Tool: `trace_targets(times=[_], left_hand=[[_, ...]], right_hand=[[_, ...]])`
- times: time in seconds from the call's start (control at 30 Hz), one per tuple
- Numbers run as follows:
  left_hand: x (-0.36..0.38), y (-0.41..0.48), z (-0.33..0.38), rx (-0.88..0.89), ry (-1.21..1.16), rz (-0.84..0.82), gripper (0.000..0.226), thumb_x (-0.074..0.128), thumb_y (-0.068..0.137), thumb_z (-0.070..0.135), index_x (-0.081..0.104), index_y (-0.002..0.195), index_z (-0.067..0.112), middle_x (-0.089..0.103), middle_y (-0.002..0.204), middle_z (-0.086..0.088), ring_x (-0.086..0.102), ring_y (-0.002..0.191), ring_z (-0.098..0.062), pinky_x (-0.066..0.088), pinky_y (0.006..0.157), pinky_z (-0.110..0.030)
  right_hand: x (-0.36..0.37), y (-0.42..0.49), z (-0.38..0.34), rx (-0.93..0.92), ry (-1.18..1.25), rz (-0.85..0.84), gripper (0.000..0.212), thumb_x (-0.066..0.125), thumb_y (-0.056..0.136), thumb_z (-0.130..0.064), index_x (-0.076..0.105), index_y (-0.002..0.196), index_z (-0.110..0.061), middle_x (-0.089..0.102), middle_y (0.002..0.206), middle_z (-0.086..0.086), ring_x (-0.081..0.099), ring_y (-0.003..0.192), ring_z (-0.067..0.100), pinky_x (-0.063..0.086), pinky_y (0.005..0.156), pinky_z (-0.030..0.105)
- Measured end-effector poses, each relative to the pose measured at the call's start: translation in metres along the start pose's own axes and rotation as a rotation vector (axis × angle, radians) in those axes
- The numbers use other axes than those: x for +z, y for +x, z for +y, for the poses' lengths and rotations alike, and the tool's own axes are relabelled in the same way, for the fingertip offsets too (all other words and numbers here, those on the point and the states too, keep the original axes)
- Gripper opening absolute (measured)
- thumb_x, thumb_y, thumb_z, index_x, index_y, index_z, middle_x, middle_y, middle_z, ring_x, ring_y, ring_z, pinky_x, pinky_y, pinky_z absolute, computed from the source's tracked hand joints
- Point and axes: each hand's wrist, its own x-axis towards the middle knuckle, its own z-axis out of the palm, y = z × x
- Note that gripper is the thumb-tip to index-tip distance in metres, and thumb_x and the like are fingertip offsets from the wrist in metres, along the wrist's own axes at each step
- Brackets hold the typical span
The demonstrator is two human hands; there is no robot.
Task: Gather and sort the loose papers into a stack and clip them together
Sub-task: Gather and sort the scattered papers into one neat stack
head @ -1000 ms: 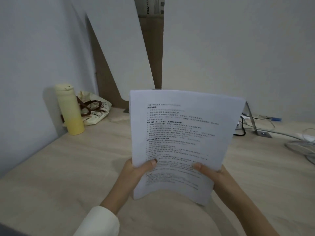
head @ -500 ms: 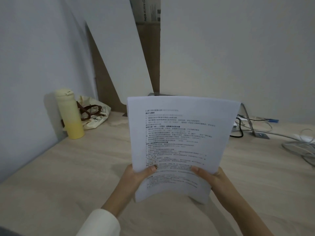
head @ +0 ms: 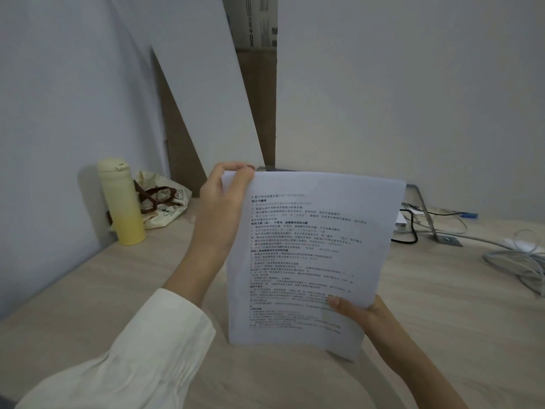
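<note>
The left hand [head: 221, 208] has left the lower left edge of the papers [head: 309, 246], where it was gripping half a second ago, and is now up at their top left corner. There its thumb and fingertips [head: 237, 170] are curled together and pinch the corner from both sides. The right hand [head: 362, 314] has stayed where it was, at the lower right edge, with its thumb [head: 339, 302] laid flat on the printed front. Its other fingers are behind the sheets, so I cannot tell how they lie. The papers are held upright in the air above the desk [head: 88, 290], facing the person. They touch nothing but the two hands, and their bottom edge hangs clear of the wood. They already read as one bundle with edges roughly in line, though a second sheet shows at the bottom right, so the stack is probably not quite square yet. Moving to the top corner suggests the gathering is mostly done. The person is either peeling the corner to check page order or steadying the spot where a clip would go. No clip is visible, neither in a hand nor on the desk, so clipping is still to come. A yellow bottle [head: 122, 202] and a cloth bag [head: 165, 202] sit at the far left by the wall, and cables [head: 516, 258] lie far right, all well apart from the papers.
</note>
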Motion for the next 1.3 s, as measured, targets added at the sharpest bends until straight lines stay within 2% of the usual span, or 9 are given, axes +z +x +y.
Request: trace_targets(times=[0.2,0.37,0.43,0.6,0.73,0.87,1.07,1.17,1.3], left_hand=[[0.006,0.001,0.003,0.097,-0.024,0.051,0.018,0.043,0.091,0.016,0.059,0.084,0.023,0.058,0.082,0.011,0.05,0.06,0.011,0.036,0.05,-0.004],[0.005,0.001,0.008,0.089,-0.055,-0.002,0.03,0.033,0.093,0.007,0.057,0.083,0.021,0.064,0.077,0.004,0.056,0.061,0.007,0.041,0.056,-0.005],[0.002,0.002,0.014,0.166,-0.022,-0.043,0.02,0.037,0.094,0.02,0.057,0.09,0.021,0.066,0.08,0.006,0.061,0.072,0.004,0.045,0.065,-0.009],[0.012,0.01,0.055,0.728,0.902,-0.305,0.061,0.04,0.076,0.074,0.051,0.119,0.032,0.053,0.118,0.017,0.043,0.113,-0.001,0.027,0.096,-0.018],[0.039,0.013,0.063,0.503,1.128,-0.762,0.055,0.048,0.078,0.068,0.046,0.122,0.035,0.054,0.117,0.015,0.049,0.099,-0.006,0.042,0.086,-0.03],[0.043,0.013,0.056,0.577,1.213,-0.816,0.035,0.044,0.092,0.046,0.051,0.12,0.026,0.062,0.107,0.004,0.048,0.085,-0.012,0.043,0.073,-0.031],[0.0,0.02,0.055,0.532,0.841,-0.577,0.025,0.05,0.091,0.038,0.062,0.109,0.026,0.061,0.084,0.012,0.056,0.073,-0.009,0.04,0.061,-0.025],[-0.031,0.016,0.032,0.324,0.464,-0.44,0.006,0.056,0.087,0.035,0.062,0.087,0.036,0.068,0.075,0.022,0.063,0.069,0.008,0.047,0.062,-0.011],[-0.041,-0.008,-0.024,0.02,0.113,-0.265,0.015,0.059,0.074,0.043,0.065,0.087,0.036,0.073,0.076,0.024,0.07,0.072,-0.001,0.056,0.064,-0.024]], right_hand=[[-0.001,0.0,-0.002,-0.054,0.078,0.002,0.035,0.076,0.062,-0.029,0.074,0.097,-0.022,0.075,0.102,-0.001,0.071,0.093,0.017,0.058,0.07,0.023],[0.001,-0.001,-0.002,-0.046,0.095,0.021,0.023,0.063,0.081,-0.015,0.07,0.102,-0.019,0.075,0.101,-0.001,0.072,0.092,0.017,0.058,0.075,0.028],[0.001,-0.001,-0.002,-0.047,0.082,0.031,0.023,0.061,0.083,-0.013,0.07,0.104,-0.018,0.075,0.101,-0.002,0.072,0.092,0.017,0.058,0.074,0.027],[-0.001,-0.001,-0.002,-0.045,0.068,0.045,0.023,0.062,0.083,-0.013,0.07,0.104,-0.017,0.075,0.1,-0.002,0.072,0.09,0.015,0.058,0.07,0.022],[-0.001,-0.001,-0.003,-0.052,0.052,0.039,0.021,0.061,0.084,-0.014,0.071,0.102,-0.018,0.075,0.101,-0.003,0.071,0.093,0.016,0.057,0.073,0.024],[-0.003,0.0,-0.004,-0.055,0.021,0.024,0.023,0.064,0.081,-0.018,0.071,0.102,-0.018,0.075,0.101,-0.002,0.071,0.093,0.017,0.056,0.08,0.03],[-0.042,-0.001,-0.028,-0.05,-0.148,0.003,0.074,0.082,0.026,-0.065,0.078,0.082,-0.017,0.077,0.09,0.004,0.074,0.079,0.022,0.059,0.065,0.026],[-0.073,-0.009,-0.038,-0.059,-0.026,-0.082,0.073,0.087,0.034,-0.051,0.073,0.095,-0.015,0.075,0.098,0.007,0.072,0.086,0.023,0.058,0.065,0.024],[-0.069,-0.01,-0.032,-0.15,0.187,-0.077,0.038,0.063,0.07,-0.004,0.063,0.107,-0.015,0.073,0.101,0.011,0.07,0.092,0.028,0.059,0.069,0.035]])
